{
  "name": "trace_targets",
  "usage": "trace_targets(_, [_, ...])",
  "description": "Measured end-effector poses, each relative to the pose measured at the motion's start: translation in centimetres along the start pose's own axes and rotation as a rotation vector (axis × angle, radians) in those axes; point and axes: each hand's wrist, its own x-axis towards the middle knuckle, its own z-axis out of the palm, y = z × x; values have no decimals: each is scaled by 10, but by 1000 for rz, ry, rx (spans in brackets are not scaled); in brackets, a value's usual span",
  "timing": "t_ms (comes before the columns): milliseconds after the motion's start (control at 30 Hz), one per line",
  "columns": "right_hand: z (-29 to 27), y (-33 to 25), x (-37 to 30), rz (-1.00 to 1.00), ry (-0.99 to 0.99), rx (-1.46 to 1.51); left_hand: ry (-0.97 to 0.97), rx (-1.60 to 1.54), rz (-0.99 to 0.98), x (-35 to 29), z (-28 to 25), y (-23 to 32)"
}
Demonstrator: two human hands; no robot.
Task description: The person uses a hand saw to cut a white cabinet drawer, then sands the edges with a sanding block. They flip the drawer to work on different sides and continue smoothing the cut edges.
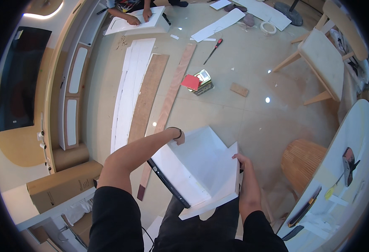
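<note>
A white drawer (188, 168) is tilted in front of my legs, its inside facing up. Along its left side runs a black metal drawer slide (170, 185). My left hand (179, 138), with a dark band at the wrist, is closed over the drawer's far left edge; its fingers are partly hidden. On the other side, my right hand (243, 161) grips the raised right panel, its fingertips bent over the top edge.
Long boards (150, 92) and a narrow wooden strip (178, 84) lie on the floor. Beyond are a tin (204, 86) with a red sheet, a screwdriver (213, 51) and a chair (319, 54). Another person's hands (140, 17) rest on a white panel. A table (357, 130) stands right.
</note>
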Motion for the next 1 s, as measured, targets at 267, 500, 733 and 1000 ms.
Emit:
trace_targets(267, [23, 19, -74, -232, 136, 196, 404, -340, -82, -65, 54, 8])
trace_targets(500, [29, -19, -120, -481, 502, 87, 834, -347, -16, -67, 57, -24])
trace_targets(733, [65, -36, -130, -654, 906, 121, 1186, -397, -124, 5, 30, -28])
trace_targets(1000, [52, -26, -61, -685, 1034, 259, 1382, -406, 22, 111, 7, -29])
